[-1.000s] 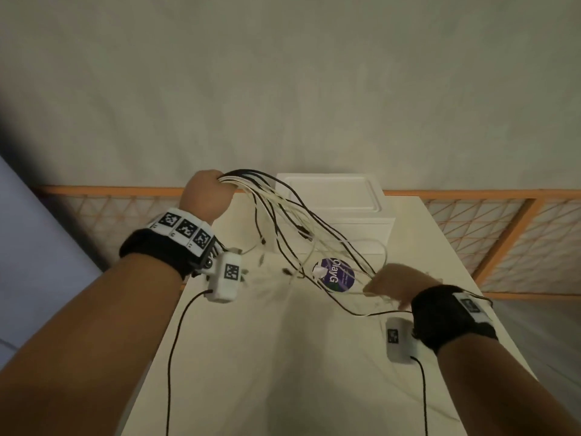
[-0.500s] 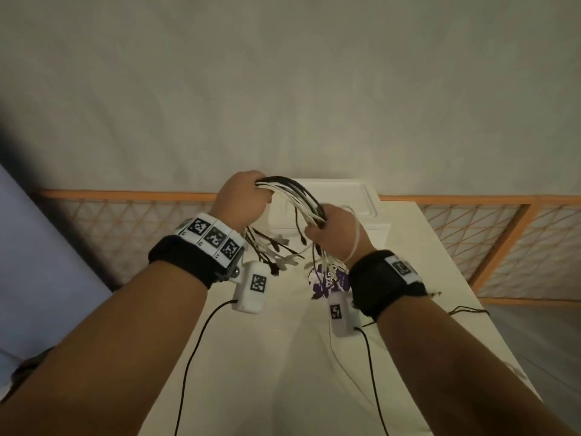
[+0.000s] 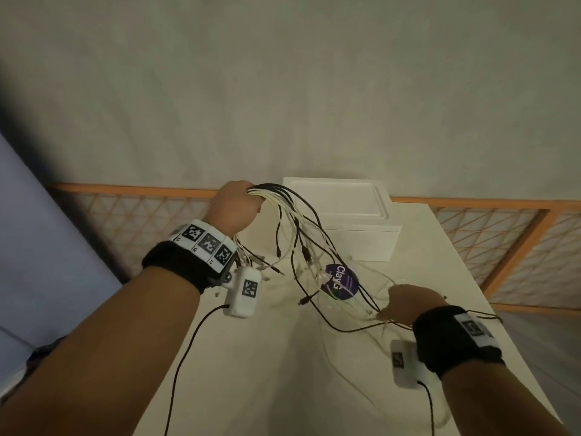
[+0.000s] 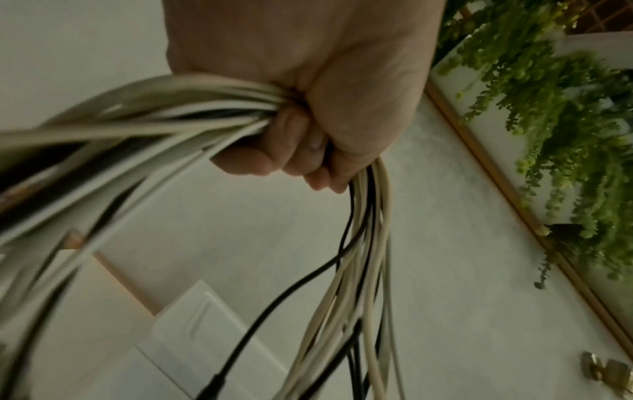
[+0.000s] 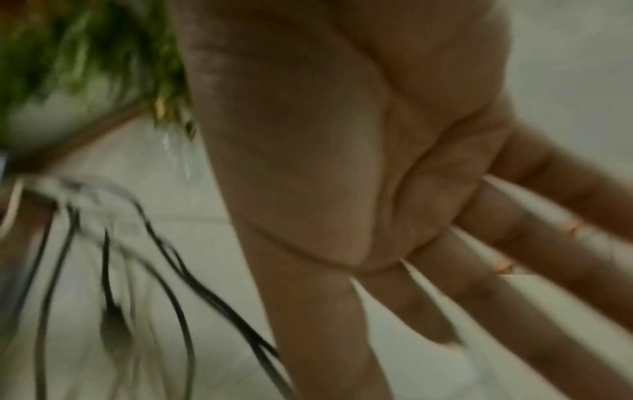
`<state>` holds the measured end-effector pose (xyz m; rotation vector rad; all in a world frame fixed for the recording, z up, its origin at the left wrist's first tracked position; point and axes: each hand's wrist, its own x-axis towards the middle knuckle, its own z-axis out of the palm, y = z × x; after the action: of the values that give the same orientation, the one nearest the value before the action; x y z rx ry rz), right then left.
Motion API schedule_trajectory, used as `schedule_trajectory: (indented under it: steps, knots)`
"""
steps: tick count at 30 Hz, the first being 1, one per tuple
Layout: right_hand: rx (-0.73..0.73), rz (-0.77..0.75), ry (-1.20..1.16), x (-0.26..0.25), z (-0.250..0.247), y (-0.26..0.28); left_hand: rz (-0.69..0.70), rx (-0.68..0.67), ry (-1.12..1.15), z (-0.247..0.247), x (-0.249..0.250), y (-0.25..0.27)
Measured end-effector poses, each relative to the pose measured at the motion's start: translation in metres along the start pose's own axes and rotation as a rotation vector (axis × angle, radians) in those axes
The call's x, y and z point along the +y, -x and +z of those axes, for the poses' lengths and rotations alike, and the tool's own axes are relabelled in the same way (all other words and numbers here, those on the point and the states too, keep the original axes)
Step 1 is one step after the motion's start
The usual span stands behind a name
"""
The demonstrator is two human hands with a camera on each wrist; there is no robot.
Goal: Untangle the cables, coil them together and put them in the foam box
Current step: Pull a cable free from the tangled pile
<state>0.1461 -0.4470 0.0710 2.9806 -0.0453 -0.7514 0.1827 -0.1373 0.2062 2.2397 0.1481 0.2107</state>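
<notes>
My left hand (image 3: 234,209) is raised above the table's far left and grips a bundle of white and black cables (image 3: 292,215) in its fist (image 4: 308,121). The cables (image 4: 137,116) arc out of the fist, and their plug ends hang down towards the table. Several strands slope down to my right hand (image 3: 405,305), low over the table's right side. In the right wrist view that hand (image 5: 394,270) has its fingers straight and spread, and black cables (image 5: 205,292) run past the thumb. The white foam box (image 3: 345,221) stands at the far edge with its lid on.
A round purple sticker (image 3: 341,281) lies on the white table (image 3: 267,372) under the hanging cables. An orange lattice rail (image 3: 503,234) runs behind the table, whose right edge is near my right wrist. Green hanging plants (image 4: 565,135) show in the left wrist view.
My right hand has left the bundle beside the left hand, moved down and to the right, and spread its fingers. The cables have stretched out again. The left hand stays raised.
</notes>
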Motion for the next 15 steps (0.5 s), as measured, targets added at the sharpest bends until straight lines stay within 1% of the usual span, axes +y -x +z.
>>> schedule_trajectory:
  steps: [2,3,4,5,6,7,8,9,10,11,12,13,14,15]
  knots:
    - [0.026,0.025,0.002,0.001,-0.026,0.016,0.015,-0.007,-0.024,0.006,0.0,0.002]
    - [0.039,-0.016,-0.028,0.001,-0.04,0.025,0.016,-0.003,-0.028,0.007,0.001,0.002]
    - [0.053,-0.094,-0.086,0.0,-0.056,0.037,0.021,0.002,-0.03,0.009,0.001,0.003]
    - [0.099,-0.199,-0.179,-0.002,-0.07,0.048,0.035,0.003,-0.03,0.01,0.001,0.004]
    - [0.19,-0.326,-0.324,-0.008,-0.083,0.06,0.059,0.0,-0.027,0.012,0.002,0.006]
    - [0.3,-0.445,-0.556,-0.017,-0.095,0.074,0.088,-0.006,-0.031,0.015,0.004,0.008]
    - [0.412,-0.565,-0.865,-0.03,-0.105,0.088,0.123,-0.01,-0.039,0.018,0.005,0.011]
    - [0.547,-0.661,-1.119,-0.044,-0.115,0.096,0.159,-0.017,-0.057,0.021,0.006,0.014]
    - [0.676,-0.711,-1.228,-0.059,-0.121,0.099,0.2,-0.028,-0.09,0.025,0.008,0.017]
    - [0.771,-0.705,-1.158,-0.074,-0.126,0.096,0.247,-0.043,-0.13,0.029,0.01,0.02]
    - [0.804,-0.669,-1.016,-0.087,-0.128,0.089,0.292,-0.06,-0.162,0.033,0.012,0.023]
    - [0.762,-0.634,-0.868,-0.098,-0.127,0.078,0.321,-0.077,-0.179,0.035,0.013,0.025]
    - [0.687,-0.611,-0.745,-0.106,-0.122,0.066,0.333,-0.084,-0.178,0.036,0.014,0.027]
    - [0.618,-0.588,-0.686,-0.109,-0.114,0.053,0.331,-0.082,-0.168,0.034,0.014,0.028]
